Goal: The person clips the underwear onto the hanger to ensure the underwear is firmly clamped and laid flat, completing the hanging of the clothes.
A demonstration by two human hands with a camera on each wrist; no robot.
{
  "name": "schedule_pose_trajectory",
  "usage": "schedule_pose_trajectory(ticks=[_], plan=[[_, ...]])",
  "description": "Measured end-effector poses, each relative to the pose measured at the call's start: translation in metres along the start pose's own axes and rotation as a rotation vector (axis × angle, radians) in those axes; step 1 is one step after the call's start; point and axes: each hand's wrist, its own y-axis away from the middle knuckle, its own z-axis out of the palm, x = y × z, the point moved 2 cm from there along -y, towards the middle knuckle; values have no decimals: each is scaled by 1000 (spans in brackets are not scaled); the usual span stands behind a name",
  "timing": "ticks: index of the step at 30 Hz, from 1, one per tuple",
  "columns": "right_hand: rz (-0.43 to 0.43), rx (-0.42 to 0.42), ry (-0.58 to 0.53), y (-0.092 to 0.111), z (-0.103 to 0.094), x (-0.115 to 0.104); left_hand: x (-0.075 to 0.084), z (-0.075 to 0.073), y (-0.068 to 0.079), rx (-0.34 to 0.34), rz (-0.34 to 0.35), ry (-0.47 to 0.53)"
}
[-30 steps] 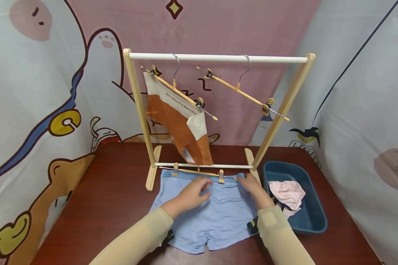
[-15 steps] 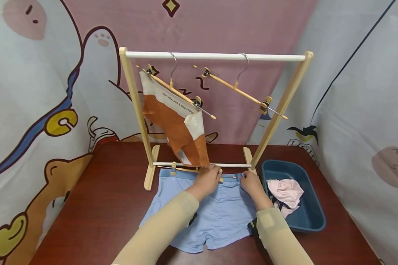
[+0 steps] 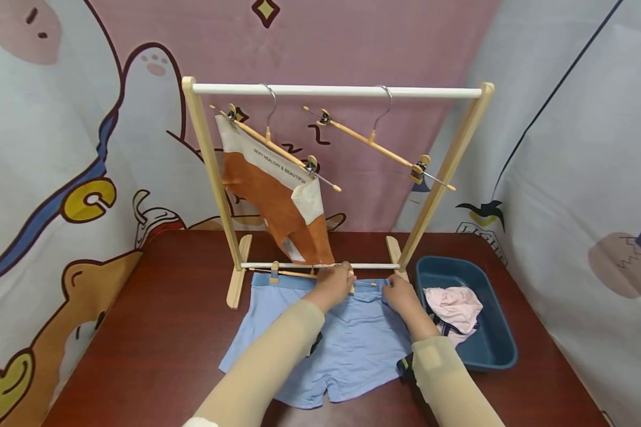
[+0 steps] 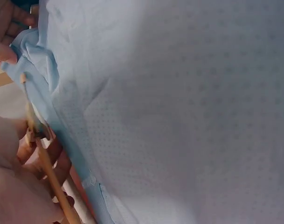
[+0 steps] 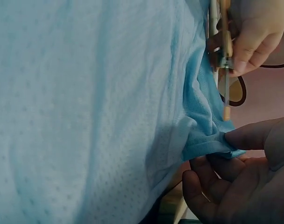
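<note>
Light blue boxer shorts (image 3: 360, 338) lie flat on the table, waistband toward the rack. A wooden clip hanger (image 3: 296, 274) lies along the waistband, its left clip (image 3: 275, 273) over the band. My left hand (image 3: 333, 286) pinches the hanger's right clip (image 4: 35, 134), its fingers and thumb on either side in the left wrist view. With thumb and fingers, my right hand (image 3: 400, 294) pinches the waistband's right corner (image 5: 211, 144), which bunches up in the right wrist view. The hanger's orange tip (image 5: 227, 113) points toward that corner.
A wooden rack (image 3: 467, 145) with a white top rail stands behind the shorts. From it hang orange-and-white underpants (image 3: 278, 196) on one hanger and a bare clip hanger (image 3: 374, 144). A blue basin (image 3: 499, 332) at the right holds pink fabric (image 3: 456, 308).
My left hand has moved from above the shorts, fingers apart, to the hanger's right clip, which it now pinches. The right hand stays at the waistband corner. The head view has shifted slightly.
</note>
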Motion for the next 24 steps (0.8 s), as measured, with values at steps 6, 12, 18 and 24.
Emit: schedule_pose_trajectory(ticks=[6, 12, 18, 24], plan=[[-17, -24, 55, 6, -6, -4, -1, -11, 0, 56, 3, 247], [-93, 6, 44, 13, -16, -9, -7, -17, 0, 34, 14, 543], [-126, -11, -15, 16, -19, -10, -11, -23, -1, 29, 16, 616], [-169, 11, 6, 14, -22, -6, -12, -28, -4, 58, 36, 631]])
